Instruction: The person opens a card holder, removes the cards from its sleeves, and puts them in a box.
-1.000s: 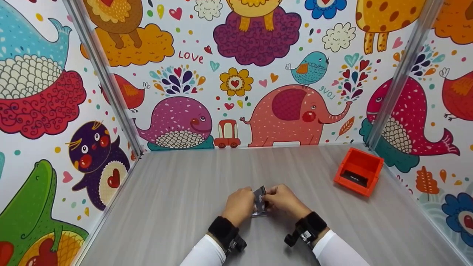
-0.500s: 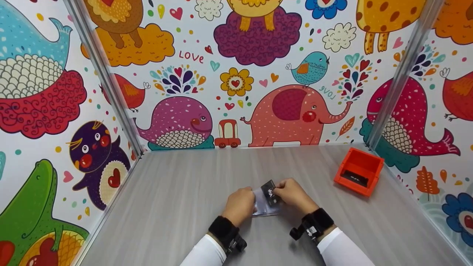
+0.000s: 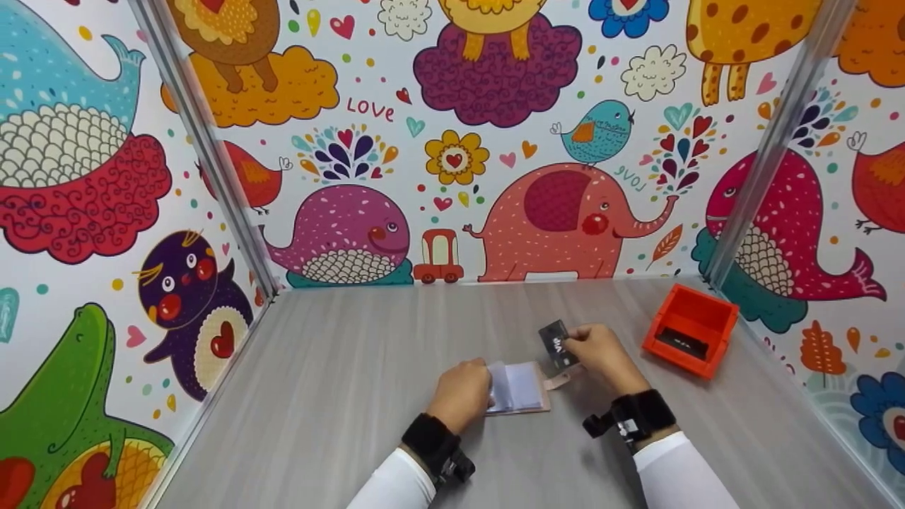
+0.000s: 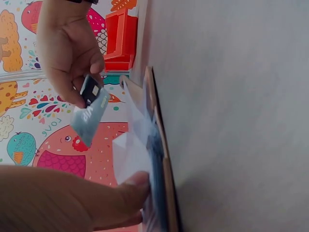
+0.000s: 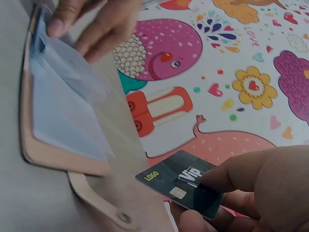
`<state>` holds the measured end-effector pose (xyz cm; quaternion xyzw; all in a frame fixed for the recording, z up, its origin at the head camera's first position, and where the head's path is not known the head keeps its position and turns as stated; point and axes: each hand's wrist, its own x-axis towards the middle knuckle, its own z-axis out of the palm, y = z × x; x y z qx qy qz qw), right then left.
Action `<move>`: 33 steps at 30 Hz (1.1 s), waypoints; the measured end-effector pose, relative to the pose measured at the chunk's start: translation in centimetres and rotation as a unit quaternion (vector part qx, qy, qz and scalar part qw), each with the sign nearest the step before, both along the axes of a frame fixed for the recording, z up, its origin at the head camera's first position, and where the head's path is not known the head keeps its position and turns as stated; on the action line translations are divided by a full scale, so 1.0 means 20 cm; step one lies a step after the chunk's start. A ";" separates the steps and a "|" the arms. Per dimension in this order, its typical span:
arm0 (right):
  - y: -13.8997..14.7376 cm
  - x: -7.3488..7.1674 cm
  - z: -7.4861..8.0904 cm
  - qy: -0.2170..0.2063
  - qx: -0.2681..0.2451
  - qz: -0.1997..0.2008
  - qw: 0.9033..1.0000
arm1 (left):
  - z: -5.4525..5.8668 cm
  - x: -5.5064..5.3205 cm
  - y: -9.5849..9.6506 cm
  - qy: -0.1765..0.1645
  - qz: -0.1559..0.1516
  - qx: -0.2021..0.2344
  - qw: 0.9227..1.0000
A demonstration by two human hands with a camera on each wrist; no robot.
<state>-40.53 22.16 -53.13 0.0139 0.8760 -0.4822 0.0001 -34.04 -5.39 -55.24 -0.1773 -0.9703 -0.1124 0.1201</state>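
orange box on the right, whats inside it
A dark flat object lies on the floor of the orange box. Its near wall hides part of the inside.

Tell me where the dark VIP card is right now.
In the head view, the dark VIP card is pinched in the right hand, lifted right of the open card holder and left of the orange box.

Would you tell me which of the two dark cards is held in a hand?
The VIP card, pinched by the right hand; the other lies in the orange box.
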 end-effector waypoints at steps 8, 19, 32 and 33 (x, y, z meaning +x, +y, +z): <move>0.19 -0.02 0.08 -0.027 0.012 -0.031 0.999 | -0.01 0.00 0.00 0.004 -0.001 -0.002 1.000; 0.37 -0.01 0.13 0.006 0.057 -0.070 0.996 | -0.01 0.00 0.00 0.001 0.006 -0.008 1.000; 0.56 0.04 0.19 -0.005 0.065 -0.128 0.990 | -0.01 -0.01 0.01 -0.010 0.008 -0.008 1.000; 0.58 0.04 0.19 0.005 0.081 -0.135 0.988 | -0.01 -0.01 0.01 -0.010 0.008 -0.008 1.000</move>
